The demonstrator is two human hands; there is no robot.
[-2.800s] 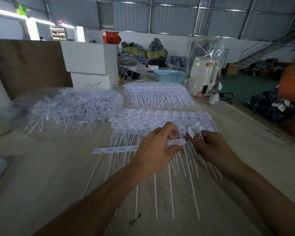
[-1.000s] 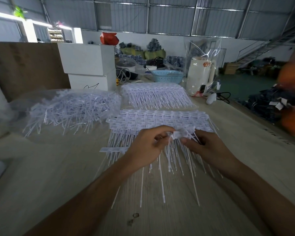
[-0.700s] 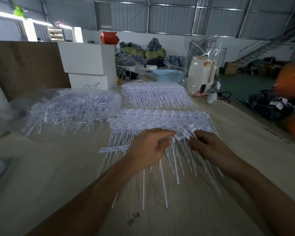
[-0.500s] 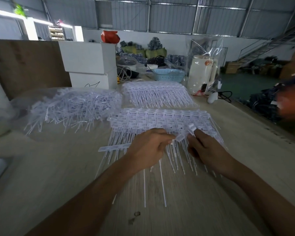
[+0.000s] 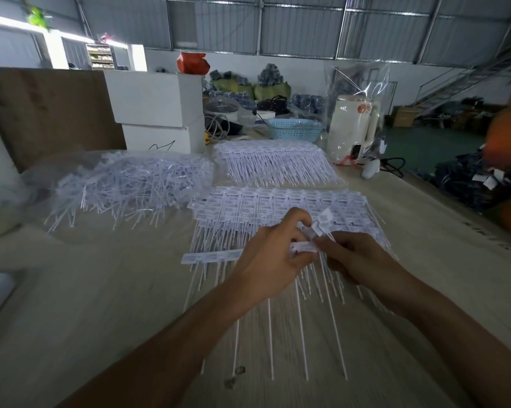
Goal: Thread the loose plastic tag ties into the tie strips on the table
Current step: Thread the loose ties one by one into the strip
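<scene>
My left hand [image 5: 273, 260] grips a white tie strip [image 5: 211, 256] near its right end; the strip reaches left and its thin tails hang down toward me. My right hand [image 5: 356, 259] pinches the strip's right tip and a loose white tag tie [image 5: 323, 220], whose head sticks up between the two hands. Under the hands lies a stack of tie strips [image 5: 280, 203] with tails pointing at me. A heap of loose tag ties [image 5: 124, 187] lies on clear plastic at the left.
A second stack of strips [image 5: 273, 160] lies farther back. Behind it stand white boxes [image 5: 157, 110], a blue basket [image 5: 294, 129] and a white kettle in a plastic bag [image 5: 351, 128]. A brown board [image 5: 51, 113] leans at the left. The table edge [image 5: 454, 213] runs along the right.
The strip in my hands has come lower and nearer to me, its tails hanging further down. My right hand has closed in on the strip's right tip.
</scene>
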